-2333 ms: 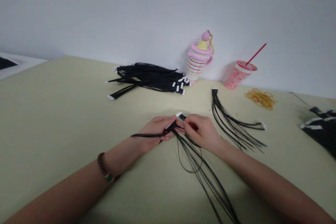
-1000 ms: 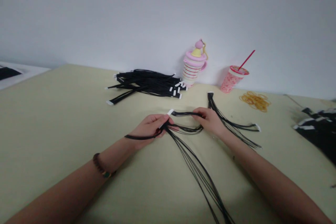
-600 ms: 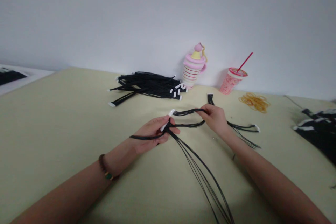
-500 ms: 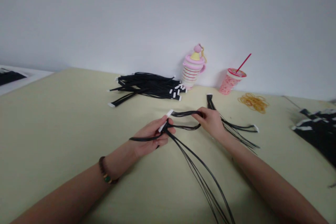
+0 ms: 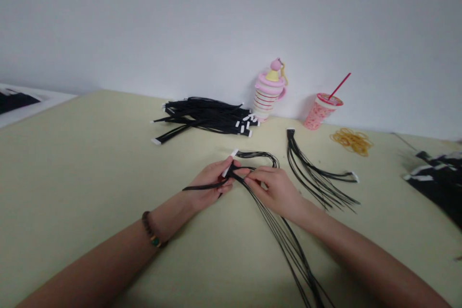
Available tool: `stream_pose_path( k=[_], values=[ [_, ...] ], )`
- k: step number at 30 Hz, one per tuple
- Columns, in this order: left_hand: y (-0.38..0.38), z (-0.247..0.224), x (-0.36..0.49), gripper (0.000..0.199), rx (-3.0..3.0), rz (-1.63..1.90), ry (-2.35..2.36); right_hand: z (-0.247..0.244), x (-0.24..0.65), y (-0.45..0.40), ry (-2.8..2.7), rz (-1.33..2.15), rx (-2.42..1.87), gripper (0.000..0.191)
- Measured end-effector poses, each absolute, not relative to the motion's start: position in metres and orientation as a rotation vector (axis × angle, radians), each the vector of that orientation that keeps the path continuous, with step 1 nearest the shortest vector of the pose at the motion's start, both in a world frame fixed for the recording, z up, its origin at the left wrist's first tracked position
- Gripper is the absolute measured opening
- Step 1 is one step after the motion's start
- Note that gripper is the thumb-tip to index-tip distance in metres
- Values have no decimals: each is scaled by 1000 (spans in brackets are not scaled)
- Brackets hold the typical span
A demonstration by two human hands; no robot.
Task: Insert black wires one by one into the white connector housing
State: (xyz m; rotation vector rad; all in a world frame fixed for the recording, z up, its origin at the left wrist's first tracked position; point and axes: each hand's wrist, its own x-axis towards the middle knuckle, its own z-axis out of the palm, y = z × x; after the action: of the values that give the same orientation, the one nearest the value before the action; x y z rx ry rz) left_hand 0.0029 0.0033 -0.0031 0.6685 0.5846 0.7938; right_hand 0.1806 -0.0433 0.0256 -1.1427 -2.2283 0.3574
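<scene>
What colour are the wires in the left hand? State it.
Black. The wires in the left hand show best in the head view, the only one.

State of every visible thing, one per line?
Left hand: closed on held cabling
Right hand: fingers bunched at its wires, grip unclear
Held cabling: wires splayed
Loose cable: lying fanned out
Cable pile: heaped, overlapping
Yellow bands: loosely heaped
Striped cup: lid on
Pink cup: straw in
Bracelet: worn, left wrist
Edge pile: partly cropped

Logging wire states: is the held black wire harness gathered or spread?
Spread: black wires fan from the slim white connector in the left hand, one group looping, others trailing apart.
</scene>
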Motion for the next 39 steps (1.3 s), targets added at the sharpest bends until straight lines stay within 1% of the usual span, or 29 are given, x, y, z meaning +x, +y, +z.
stream_pose_path(
  k=[6,10,11,12,13,16,18,21,23,24,27,28,30,31,33,36,37,39],
  values=[
    [1,-5,3,22,817,801,539,16,177,-39,-2066,558,-1184,19],
    [-1,-5,5,25,896,838,636,14,176,-37,-1841,1000,-1258,25],
    [-1,-4,6,26,907,844,660,14,176,-37,-1805,1062,-1262,25],
    [-2,-4,6,26,910,845,675,14,176,-37,-1803,1052,-1265,24],
    [-2,-4,6,27,906,845,681,14,177,-37,-1847,970,-1267,22],
    [-2,-4,7,28,887,859,679,17,178,-40,-2140,491,-1290,18],
    [-3,-3,8,28,881,875,689,23,181,-42,-2311,260,-1297,17],
    [-3,-2,10,29,880,884,706,36,187,-42,-2374,209,-1309,19],
    [-3,-1,10,28,866,873,682,47,194,-41,-2329,359,-1307,15],
    [-2,-1,9,27,848,868,664,53,199,-40,-2295,522,-1296,14],
    [3,-1,6,21,761,853,624,73,218,-39,-2058,1212,-1183,15],
    [4,-1,5,20,731,845,620,79,227,-38,-1927,1380,-1119,14],
    [6,-2,4,20,679,813,614,89,247,-37,-1635,1546,-1003,13],
    [7,-2,3,21,660,799,614,92,257,-36,-1527,1584,-971,17],
    [7,-2,3,20,634,785,616,97,275,-34,-1405,1588,-967,25],
    [7,-4,3,19,627,790,597,102,291,-33,-1236,1385,-1092,31],
    [7,-5,2,19,625,791,583,105,293,-33,-1147,1290,-1130,36],
    [8,-7,2,18,612,791,560,113,292,-34,-980,1118,-1149,55]
  ],
)
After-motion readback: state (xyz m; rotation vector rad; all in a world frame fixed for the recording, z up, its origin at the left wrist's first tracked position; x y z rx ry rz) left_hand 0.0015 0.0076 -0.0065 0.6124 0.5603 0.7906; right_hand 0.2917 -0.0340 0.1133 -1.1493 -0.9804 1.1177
